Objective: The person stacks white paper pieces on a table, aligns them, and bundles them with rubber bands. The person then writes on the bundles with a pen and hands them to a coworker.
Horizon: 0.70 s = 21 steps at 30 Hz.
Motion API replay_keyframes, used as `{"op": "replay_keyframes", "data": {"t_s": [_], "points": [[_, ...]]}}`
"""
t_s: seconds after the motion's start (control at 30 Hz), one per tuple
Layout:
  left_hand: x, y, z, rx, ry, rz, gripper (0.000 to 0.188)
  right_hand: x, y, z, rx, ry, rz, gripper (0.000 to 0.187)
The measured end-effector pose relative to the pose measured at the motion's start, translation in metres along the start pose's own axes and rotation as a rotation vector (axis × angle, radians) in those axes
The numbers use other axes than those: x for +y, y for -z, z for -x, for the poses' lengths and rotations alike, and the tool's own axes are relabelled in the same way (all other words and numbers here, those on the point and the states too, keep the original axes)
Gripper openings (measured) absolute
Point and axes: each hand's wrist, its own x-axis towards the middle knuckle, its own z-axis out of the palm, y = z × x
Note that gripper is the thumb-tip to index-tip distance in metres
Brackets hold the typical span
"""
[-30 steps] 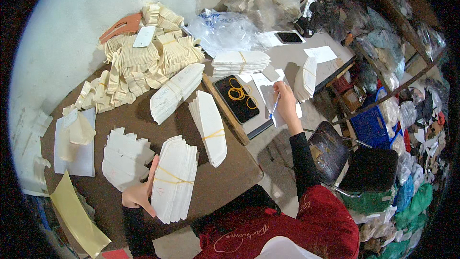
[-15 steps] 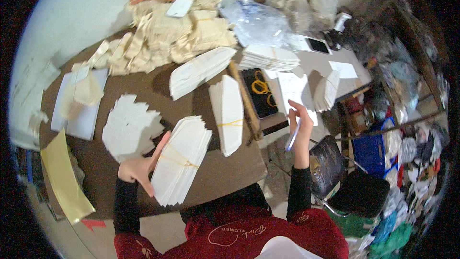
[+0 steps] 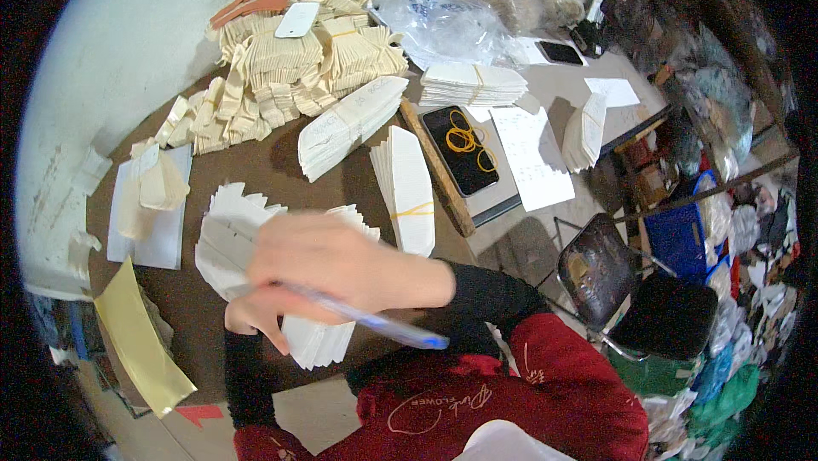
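My right hand (image 3: pixel 341 258), blurred by motion, is closed round a blue-and-clear pen (image 3: pixel 388 326), whose blue end points down to the right. It hovers over a bundle of white paper strips (image 3: pixel 317 343) and hides most of it. My left hand (image 3: pixel 245 314) grips that bundle's near left edge; the thumb shows, while the other fingers are covered by my right hand. Behind them lies a fanned pile of white strips (image 3: pixel 230 222). To the right sits another white bundle (image 3: pixel 411 193) with a yellow rubber band (image 3: pixel 412 210) round it.
Cream folded bundles (image 3: pixel 281 65) are heaped at the back. More white bundles (image 3: pixel 351 127) lie across the table (image 3: pixel 281 154). Right of a wooden strip (image 3: pixel 439 171) are a black slab (image 3: pixel 443 154) with rubber bands, a written sheet (image 3: pixel 532 154) and a phone (image 3: pixel 561 53). Chairs (image 3: pixel 596 269) stand right.
My right hand, with the pen, has swung left from above the written sheet to over the bundle at my left hand. My left hand still grips the bundle.
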Motion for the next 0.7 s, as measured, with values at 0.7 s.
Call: {"op": "replay_keyframes", "data": {"t_s": [0.7], "points": [[0.009,0.024,0.022,0.17,0.242,-0.251,0.083,0.024,-0.028,0.026,-0.17,-0.416,-0.392,0.013]]}}
